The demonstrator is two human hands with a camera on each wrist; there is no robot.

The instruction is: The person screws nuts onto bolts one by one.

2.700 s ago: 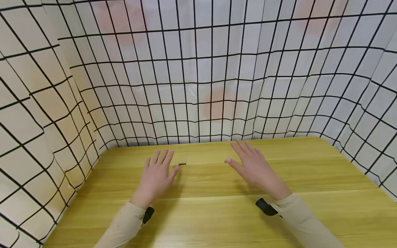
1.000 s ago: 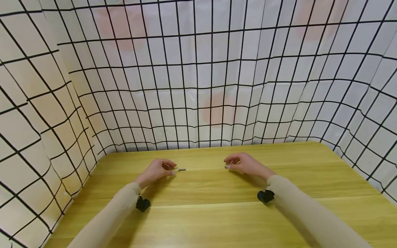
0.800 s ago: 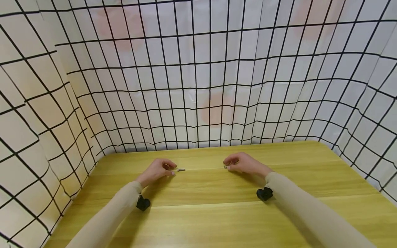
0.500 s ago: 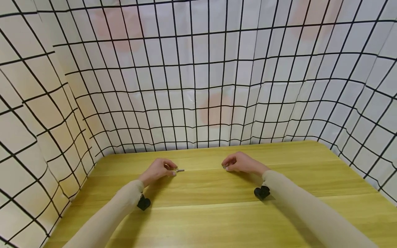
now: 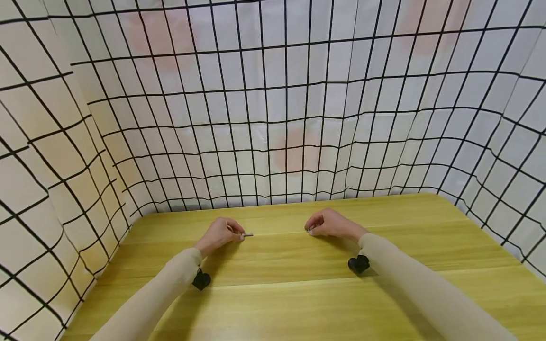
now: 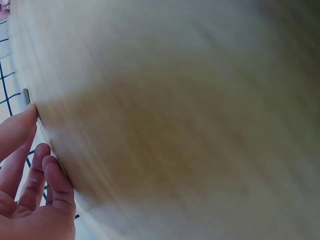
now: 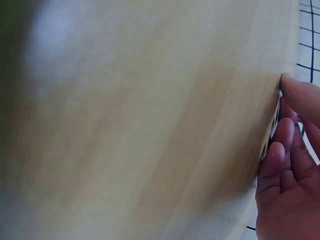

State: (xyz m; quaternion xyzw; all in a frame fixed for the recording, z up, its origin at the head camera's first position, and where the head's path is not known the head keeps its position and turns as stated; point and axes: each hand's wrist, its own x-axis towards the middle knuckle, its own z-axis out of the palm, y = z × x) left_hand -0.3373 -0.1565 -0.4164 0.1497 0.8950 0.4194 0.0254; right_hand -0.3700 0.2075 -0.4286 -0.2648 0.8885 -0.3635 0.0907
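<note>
My left hand (image 5: 220,235) pinches one end of a small metal bolt (image 5: 249,235) between thumb and fingers; the shank sticks out to the right. In the left wrist view the bolt's grey tip (image 6: 26,93) shows past the thumb, with the other fingers loosely curled. My right hand (image 5: 334,224) holds a small metal nut (image 5: 308,230) between thumb and index finger, mostly covered by the fingertips. The nut is hidden behind the thumb in the right wrist view, where the curled fingers (image 7: 274,160) show close to the wood.
Both hands are over a yellow wooden table (image 5: 281,308), near its far edge. White sheeting with a black grid (image 5: 277,104) stands behind it and along both sides. A black wrist device hangs under each beige sleeve (image 5: 409,270).
Both hands were spread flat beside the bolt and nut, then curled down. Over the last second the fingertips have closed on them: left on the bolt, right on the nut.
</note>
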